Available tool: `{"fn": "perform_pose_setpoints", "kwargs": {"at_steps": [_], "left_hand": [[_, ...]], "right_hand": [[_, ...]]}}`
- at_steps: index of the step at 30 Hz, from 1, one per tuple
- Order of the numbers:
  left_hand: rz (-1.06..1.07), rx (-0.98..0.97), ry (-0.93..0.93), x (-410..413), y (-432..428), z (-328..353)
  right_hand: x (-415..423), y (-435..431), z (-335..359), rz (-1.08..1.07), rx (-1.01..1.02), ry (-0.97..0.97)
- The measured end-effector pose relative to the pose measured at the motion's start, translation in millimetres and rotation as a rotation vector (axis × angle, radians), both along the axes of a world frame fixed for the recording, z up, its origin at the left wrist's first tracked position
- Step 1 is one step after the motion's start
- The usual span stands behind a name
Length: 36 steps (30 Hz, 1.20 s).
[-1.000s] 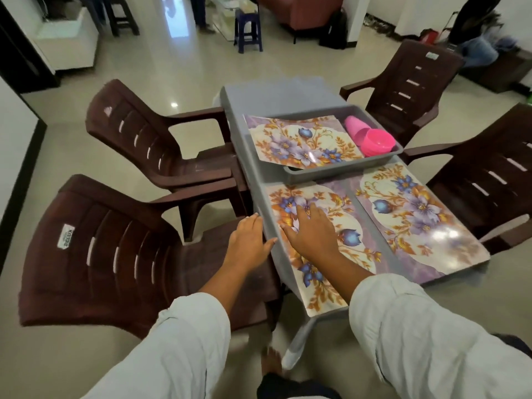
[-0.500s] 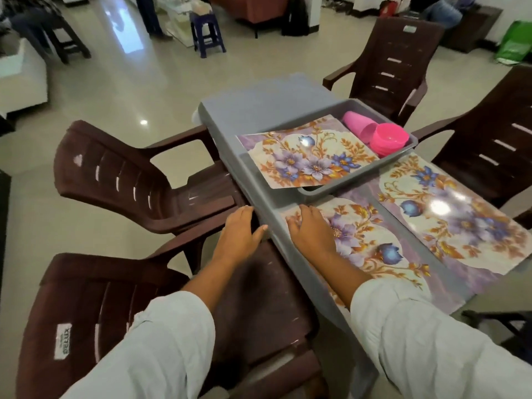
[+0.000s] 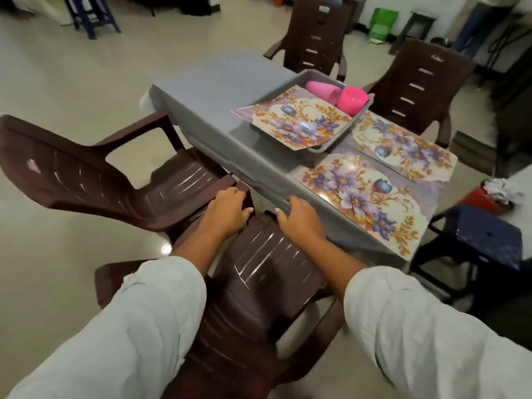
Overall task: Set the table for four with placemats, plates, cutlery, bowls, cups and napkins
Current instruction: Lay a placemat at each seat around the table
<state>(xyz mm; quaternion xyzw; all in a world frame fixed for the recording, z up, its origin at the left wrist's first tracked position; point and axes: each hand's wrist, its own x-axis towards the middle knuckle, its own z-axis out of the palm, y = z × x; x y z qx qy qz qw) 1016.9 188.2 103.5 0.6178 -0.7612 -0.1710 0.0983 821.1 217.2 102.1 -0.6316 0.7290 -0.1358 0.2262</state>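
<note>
Two floral placemats lie flat on the near end of the grey-clothed table [image 3: 218, 82]: one by my side [image 3: 359, 197], one across from it [image 3: 403, 145]. A grey tray [image 3: 319, 149] in the middle carries another floral placemat [image 3: 296, 122], pink cups [image 3: 321, 89] lying on their sides and a pink bowl [image 3: 352, 100]. My left hand [image 3: 227, 211] rests on a brown chair's armrest with its fingers bent over it. At the table's near edge my right hand [image 3: 299, 218] has its fingers curled over the cloth, just left of the near placemat.
Two brown plastic chairs stand on my side, one under my arms [image 3: 259, 283] and one to the left [image 3: 86, 174]. Two more [image 3: 316, 38] [image 3: 420, 79] stand on the far side. A blue stool [image 3: 486, 240] is at the right.
My right hand has slid off the near placemat to the table's edge. My left hand has moved from the table's side onto the chair armrest. The view has swung right.
</note>
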Motion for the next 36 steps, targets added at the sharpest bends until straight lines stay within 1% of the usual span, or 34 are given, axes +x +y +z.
{"fn": "perform_pose_setpoints", "kwargs": {"at_steps": [5,9,14,18,21,23,24,26,27,29,30,32,33,35,36], "left_hand": [[-0.117,0.013,-0.013,28.4,19.5,13.0],[-0.134,-0.032,0.007,58.9,45.5,30.7],[-0.198,-0.131,-0.072,108.0,82.9,58.9],[-0.235,-0.179,-0.119,154.9,86.4,76.7],[-0.280,-0.241,-0.139,193.9,72.3,81.1],[-0.302,-0.262,-0.109,250.4,46.3,78.2],[-0.310,-0.286,-0.121,250.7,42.9,77.9],[-0.340,-0.286,-0.125,313.0,10.8,74.1],[-0.358,-0.318,-0.139,312.4,10.0,72.9],[-0.390,-0.302,-0.126,372.8,-23.3,73.5],[-0.422,-0.342,-0.144,369.7,-22.4,76.1],[-0.429,-0.317,-0.134,424.6,-52.3,76.7],[-0.433,-0.326,-0.127,422.5,-52.4,76.6],[-0.455,-0.311,-0.124,460.8,-88.8,76.0],[-0.459,-0.316,-0.123,461.3,-88.1,75.2]], "right_hand": [[36.2,35.5,13.1,-0.080,-0.034,-0.012],[76.9,61.5,23.8,-0.160,-0.106,-0.061],[141.8,94.3,38.4,-0.240,-0.167,-0.133],[192.3,101.2,48.6,-0.245,-0.199,-0.144],[226.5,89.9,53.1,-0.242,-0.209,-0.133],[280.8,66.6,52.4,-0.252,-0.216,-0.110],[279.4,65.5,53.4,-0.263,-0.203,-0.116],[342.8,33.9,52.1,-0.308,-0.196,-0.101],[343.2,33.6,53.0,-0.321,-0.192,-0.114],[410.5,0.1,53.8,-0.362,-0.192,-0.115],[412.1,1.0,54.4,-0.376,-0.176,-0.138],[475.5,-30.8,52.2,-0.370,-0.164,-0.123],[474.3,-29.0,51.1,-0.370,-0.155,-0.122],[514.8,-59.1,50.2,-0.389,-0.151,-0.139],[513.1,-57.9,48.8,-0.382,-0.146,-0.126]]}}
